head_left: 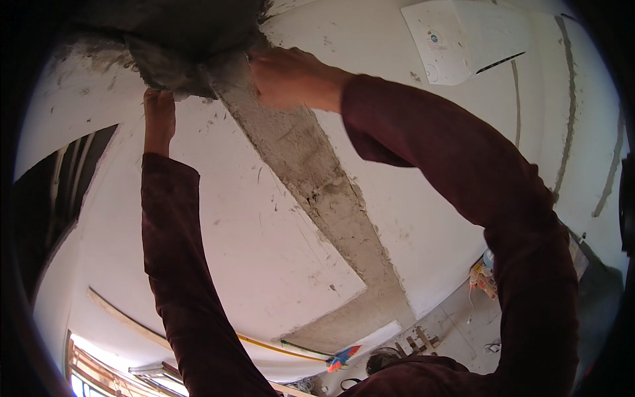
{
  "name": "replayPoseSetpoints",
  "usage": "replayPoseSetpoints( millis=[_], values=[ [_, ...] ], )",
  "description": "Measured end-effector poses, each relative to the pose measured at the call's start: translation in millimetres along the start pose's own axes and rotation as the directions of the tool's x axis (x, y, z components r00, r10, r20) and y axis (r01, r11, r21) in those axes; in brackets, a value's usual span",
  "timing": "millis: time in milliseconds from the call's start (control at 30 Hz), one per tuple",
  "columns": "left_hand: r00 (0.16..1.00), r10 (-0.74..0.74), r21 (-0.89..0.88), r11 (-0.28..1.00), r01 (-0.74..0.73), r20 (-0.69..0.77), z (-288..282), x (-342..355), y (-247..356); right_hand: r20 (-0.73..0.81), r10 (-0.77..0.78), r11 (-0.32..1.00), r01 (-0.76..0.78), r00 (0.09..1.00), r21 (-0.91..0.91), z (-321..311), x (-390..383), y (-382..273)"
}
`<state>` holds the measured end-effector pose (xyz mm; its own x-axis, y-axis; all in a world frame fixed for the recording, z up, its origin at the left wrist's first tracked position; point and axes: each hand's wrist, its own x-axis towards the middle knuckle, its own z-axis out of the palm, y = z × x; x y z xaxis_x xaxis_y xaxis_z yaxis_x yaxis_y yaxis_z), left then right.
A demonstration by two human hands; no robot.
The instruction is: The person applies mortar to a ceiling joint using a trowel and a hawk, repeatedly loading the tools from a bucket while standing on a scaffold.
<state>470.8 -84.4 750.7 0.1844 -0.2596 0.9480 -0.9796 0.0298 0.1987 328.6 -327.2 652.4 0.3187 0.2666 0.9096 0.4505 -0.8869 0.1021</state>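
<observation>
Both my arms reach up in dark maroon sleeves. My left hand point(159, 104) is closed in a fist at the lower edge of a dark, flat, mortar-covered board point(173, 69); its handle, if any, is hidden. To the right, my right hand point(291, 78) is slightly blurred, its fingers curled round what looks like a flat grey trowel point(231, 74), its grip hidden by the hand. This grey blade meets the board's right side. Behind it runs a rough grey mortar strip point(311, 175) across the white wall point(238, 218). Dark wet mortar point(192, 23) covers the surface above.
A white box-shaped appliance point(463, 40) hangs at upper right. At left is a dark opening point(59, 192) with pale pipes. Low down lie a yellow pole point(284, 347), a red-and-blue object point(342, 358) and wooden pieces point(420, 341) on the floor.
</observation>
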Motion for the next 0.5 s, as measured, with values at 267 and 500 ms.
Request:
replayPoseSetpoints(
  millis=[267, 500],
  values=[
    [1.0, -0.024, -0.033, 0.999, 0.024, -0.001, 1.3, 1.3, -3.5, 0.176, 0.12, 0.991, -0.109, 0.977, -0.073, -0.6, 0.3, 13.1],
    [0.999, -0.032, 0.017, 0.999, 0.032, -0.013, -3.1, 4.1, -25.1, 0.193, 0.06, 0.986, -0.027, 0.979, -0.167, -10.9, 24.2, 22.3]
  ],
)
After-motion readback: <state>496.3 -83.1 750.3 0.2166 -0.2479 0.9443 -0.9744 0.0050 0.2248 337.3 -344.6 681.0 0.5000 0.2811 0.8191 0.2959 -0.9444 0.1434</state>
